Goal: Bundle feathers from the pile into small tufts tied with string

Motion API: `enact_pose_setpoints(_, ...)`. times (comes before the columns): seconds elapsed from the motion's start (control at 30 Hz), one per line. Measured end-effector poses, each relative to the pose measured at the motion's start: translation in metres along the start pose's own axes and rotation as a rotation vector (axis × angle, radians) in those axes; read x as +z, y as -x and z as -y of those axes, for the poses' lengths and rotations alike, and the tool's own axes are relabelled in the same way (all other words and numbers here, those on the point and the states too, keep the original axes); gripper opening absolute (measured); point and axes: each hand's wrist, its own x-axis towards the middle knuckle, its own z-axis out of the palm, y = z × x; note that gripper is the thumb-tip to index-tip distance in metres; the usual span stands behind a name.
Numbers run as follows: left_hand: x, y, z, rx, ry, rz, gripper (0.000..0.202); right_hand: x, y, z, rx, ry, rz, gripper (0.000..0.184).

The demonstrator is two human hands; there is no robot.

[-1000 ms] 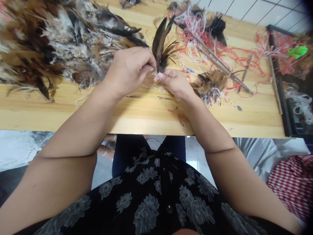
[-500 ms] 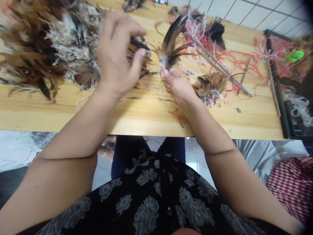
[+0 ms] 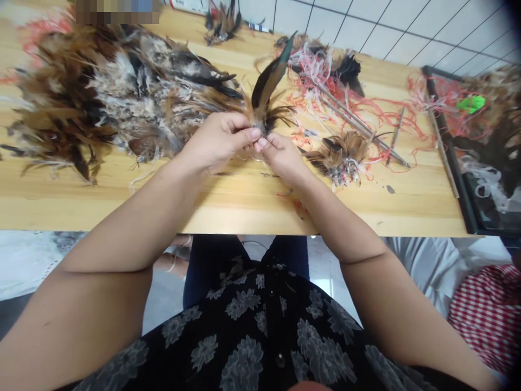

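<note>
A small bunch of brown and black feathers [image 3: 266, 92] stands up between my hands, one long dark feather curving above the rest. My right hand [image 3: 280, 155] pinches its pale quill end between thumb and finger. At the same spot my left hand [image 3: 222, 138] is closed, thumb and fingertips against the base of the bunch and touching my right fingertips. A large heap of brown, white and black feathers [image 3: 146, 98] spreads just to the left. A smaller bundle of brown feathers [image 3: 342, 155] lies on the wooden table [image 3: 244, 209] right of my right hand.
Pink and white plastic strings [image 3: 311, 70] tangle behind my hands, with thin sticks [image 3: 362, 127] across them. A black-framed tray [image 3: 450, 157] at the right holds feathers and a bright green piece [image 3: 471, 103]. A small feather clump [image 3: 223, 24] lies near the tiled wall [image 3: 366, 27].
My left hand, raised and spread over the heap before, has come down and right to the base of the feather bunch and closed there. My right hand keeps its pinch.
</note>
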Motion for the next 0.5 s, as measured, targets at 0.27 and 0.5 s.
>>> enact_pose_setpoints(0.27,-0.006,0.000,-0.001,-0.072,0.106,0.087,0.064,-0.001,0.001,0.003,0.065,-0.215,0.121,0.039)
enact_pose_setpoints(0.5,-0.014,-0.005,0.002,0.005,0.167,-0.079,0.053,-0.010,-0.005,-0.006,0.010,-0.230,0.147,0.051)
